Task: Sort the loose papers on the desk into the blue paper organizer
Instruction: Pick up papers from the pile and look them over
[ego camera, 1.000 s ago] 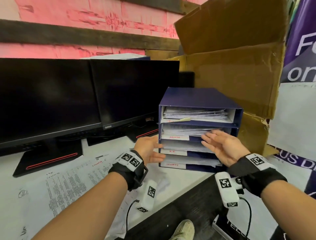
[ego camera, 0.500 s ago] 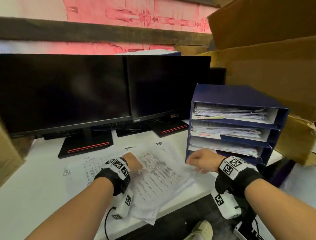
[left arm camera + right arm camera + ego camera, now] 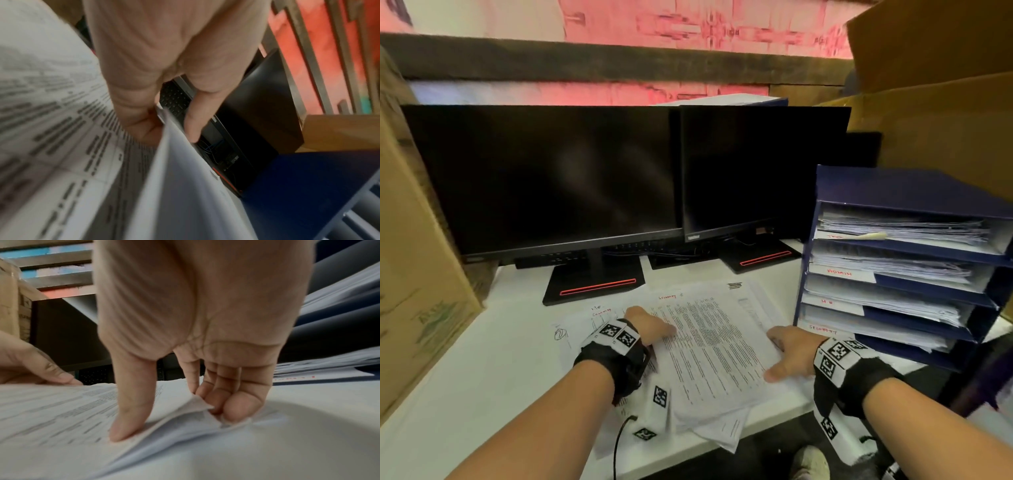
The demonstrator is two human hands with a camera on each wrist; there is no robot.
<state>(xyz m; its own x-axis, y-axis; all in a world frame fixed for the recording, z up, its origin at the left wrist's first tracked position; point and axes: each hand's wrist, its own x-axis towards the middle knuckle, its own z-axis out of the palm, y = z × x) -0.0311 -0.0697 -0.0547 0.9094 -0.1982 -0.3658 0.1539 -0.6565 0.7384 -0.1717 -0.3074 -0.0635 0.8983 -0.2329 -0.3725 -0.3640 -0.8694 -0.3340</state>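
Note:
Loose papers [image 3: 709,346] with printed text lie in a messy pile on the white desk, in front of me. My left hand [image 3: 654,325] is at the pile's left side; in the left wrist view its thumb and fingers [image 3: 148,126] pinch a sheet edge [image 3: 180,186]. My right hand [image 3: 784,356] is at the pile's right edge. There its thumb [image 3: 123,426] presses on top and curled fingers [image 3: 232,410] hook under a lifted corner [image 3: 197,404]. The blue paper organizer [image 3: 900,186] stands at the right, its several labelled shelves stuffed with papers.
Two dark monitors [image 3: 558,178] on stands fill the back of the desk [image 3: 493,370]. A cardboard box [image 3: 417,284] stands at the left, and more cardboard [image 3: 941,109] rises behind the organizer. The desk's front edge runs near my wrists, with a shoe [image 3: 810,462] below.
Both hands have left the organizer's shelves and come down left onto the paper pile, where they now pinch its edges. The head view has swung left and down.

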